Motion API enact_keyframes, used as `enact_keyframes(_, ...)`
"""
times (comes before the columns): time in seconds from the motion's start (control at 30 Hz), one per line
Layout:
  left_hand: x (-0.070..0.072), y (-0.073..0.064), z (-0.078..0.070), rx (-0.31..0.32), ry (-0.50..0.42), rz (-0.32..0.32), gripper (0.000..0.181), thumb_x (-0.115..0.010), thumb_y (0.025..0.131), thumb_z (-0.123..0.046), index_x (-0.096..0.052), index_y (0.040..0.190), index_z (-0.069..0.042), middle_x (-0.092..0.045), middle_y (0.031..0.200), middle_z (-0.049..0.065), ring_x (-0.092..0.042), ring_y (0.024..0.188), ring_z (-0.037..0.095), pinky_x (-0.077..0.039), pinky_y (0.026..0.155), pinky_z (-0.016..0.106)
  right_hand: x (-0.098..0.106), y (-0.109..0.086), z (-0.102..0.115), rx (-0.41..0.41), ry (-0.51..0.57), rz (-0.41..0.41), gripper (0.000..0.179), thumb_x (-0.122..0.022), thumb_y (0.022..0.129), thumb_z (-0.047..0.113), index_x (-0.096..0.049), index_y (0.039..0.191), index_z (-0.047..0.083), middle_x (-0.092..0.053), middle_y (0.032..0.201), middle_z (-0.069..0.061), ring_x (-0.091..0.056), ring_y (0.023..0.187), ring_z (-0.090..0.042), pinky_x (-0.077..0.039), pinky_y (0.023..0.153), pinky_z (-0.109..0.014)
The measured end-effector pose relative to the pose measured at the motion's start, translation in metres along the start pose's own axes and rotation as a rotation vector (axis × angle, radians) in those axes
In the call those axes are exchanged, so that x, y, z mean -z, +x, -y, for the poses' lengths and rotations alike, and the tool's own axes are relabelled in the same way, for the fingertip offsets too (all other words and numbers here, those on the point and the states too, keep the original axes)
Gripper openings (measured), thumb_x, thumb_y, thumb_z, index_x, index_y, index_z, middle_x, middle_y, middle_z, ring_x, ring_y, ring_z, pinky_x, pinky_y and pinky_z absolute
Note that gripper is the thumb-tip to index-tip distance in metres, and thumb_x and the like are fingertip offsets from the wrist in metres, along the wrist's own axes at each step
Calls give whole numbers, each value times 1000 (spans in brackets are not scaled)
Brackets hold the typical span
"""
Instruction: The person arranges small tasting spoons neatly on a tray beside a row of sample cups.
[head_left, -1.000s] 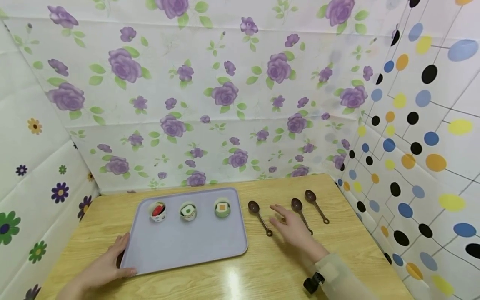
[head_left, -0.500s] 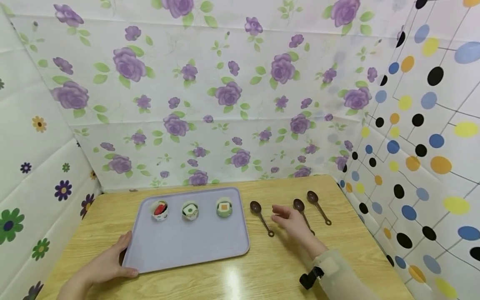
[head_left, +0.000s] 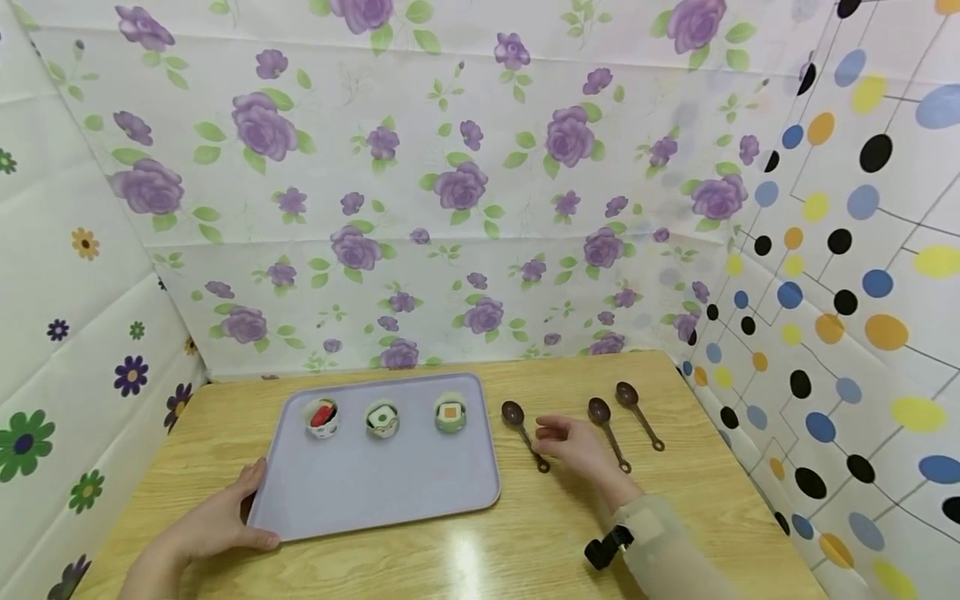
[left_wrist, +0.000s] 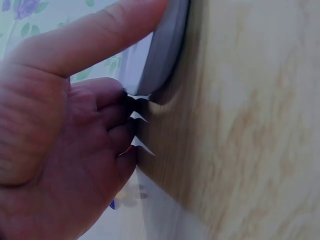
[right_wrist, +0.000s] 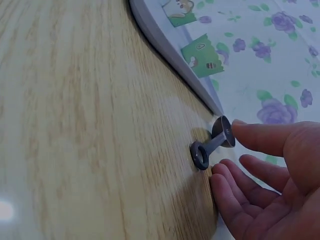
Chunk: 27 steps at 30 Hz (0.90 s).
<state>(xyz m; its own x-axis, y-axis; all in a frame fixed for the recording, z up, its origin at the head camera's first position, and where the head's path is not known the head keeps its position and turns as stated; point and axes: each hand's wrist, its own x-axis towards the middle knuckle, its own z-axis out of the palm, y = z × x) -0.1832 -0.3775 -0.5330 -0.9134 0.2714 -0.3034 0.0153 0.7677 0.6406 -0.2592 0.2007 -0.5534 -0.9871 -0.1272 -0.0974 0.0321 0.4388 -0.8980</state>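
Observation:
A lilac tray [head_left: 375, 492] lies on the left half of the table. At its front left corner my left hand [head_left: 210, 522] grips the rim, the thumb along the front edge and the fingers by the left side; the left wrist view shows this tray corner [left_wrist: 159, 57] up close. My right hand [head_left: 581, 454] hovers by the handle of the leftmost dark brown spoon [head_left: 513, 413]. In the right wrist view, thumb and fingers stand apart around the spoon handle [right_wrist: 215, 144]; contact cannot be made out. Two more brown spoons [head_left: 600, 411] lie right of that hand.
Three small patterned paper cups [head_left: 451, 425] with food-like pieces inside stand along the tray's back. The wooden table [head_left: 390, 571] meets a floral cloth wall [head_left: 420, 317] behind, with a dotted cloth wall [head_left: 817, 367] at right.
My right hand has moved slightly left and down to the leftmost spoon's handle, its fingers drawing in. The left hand stays at the tray corner. The head view has shifted slightly.

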Motion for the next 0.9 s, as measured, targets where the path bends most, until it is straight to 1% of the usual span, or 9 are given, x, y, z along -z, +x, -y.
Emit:
enact_keyframes(0.17, 1, 1, 1, 31, -8, 16, 134, -93, 82, -41, -3, 164, 13, 2, 163, 48, -4, 150, 69, -12, 115, 82, -5, 5, 1, -33, -5, 7, 48, -82, 95, 13, -69, 138, -3, -76, 123, -12, -71, 115, -29, -59, 96, -43)
enact_keyframes(0.33, -1, 0, 4, 20, -25, 8, 132, -93, 82, -39, -3, 164, 12, 3, 163, 48, -4, 150, 69, -12, 115, 83, -6, 8, 5, -65, -39, 6, 46, -85, 92, 14, -73, 133, -1, -76, 119, -7, -71, 110, -25, -59, 94, -42)
enact_keyframes(0.5, -3, 0, 6, 5, -39, 1, 131, -93, 83, -36, -4, 165, 12, 3, 164, 47, -2, 150, 68, -11, 115, 83, -5, 11, 6, -83, -48, 31, 46, -86, 91, 12, -73, 132, -1, -75, 118, -9, -70, 107, -24, -60, 90, -38)
enact_keyframes(0.67, -3, -1, 5, -3, -83, 1, 130, -94, 83, -31, -4, 164, 13, 4, 165, 46, 2, 151, 68, -7, 115, 83, -9, 13, 7, -89, -58, 20, 45, -87, 88, 9, -74, 130, 0, -75, 115, -7, -70, 105, -22, -60, 89, -37)
enact_keyframes(0.77, -3, -1, 4, 8, -106, 8, 130, -94, 83, -30, -2, 164, 13, 6, 164, 46, 4, 151, 68, -5, 115, 83, -10, 14, 6, -75, -81, -2, 44, -89, 86, 8, -76, 127, 1, -75, 111, -5, -70, 102, -21, -60, 88, -38)
enact_keyframes(0.9, -4, -1, 3, 22, -123, 13, 130, -93, 84, -29, 0, 164, 12, 8, 164, 46, 6, 151, 67, -3, 115, 83, -13, 15, 3, -57, -124, -20, 40, -90, 85, 9, -78, 122, 4, -75, 106, -2, -69, 97, -18, -59, 85, -37)
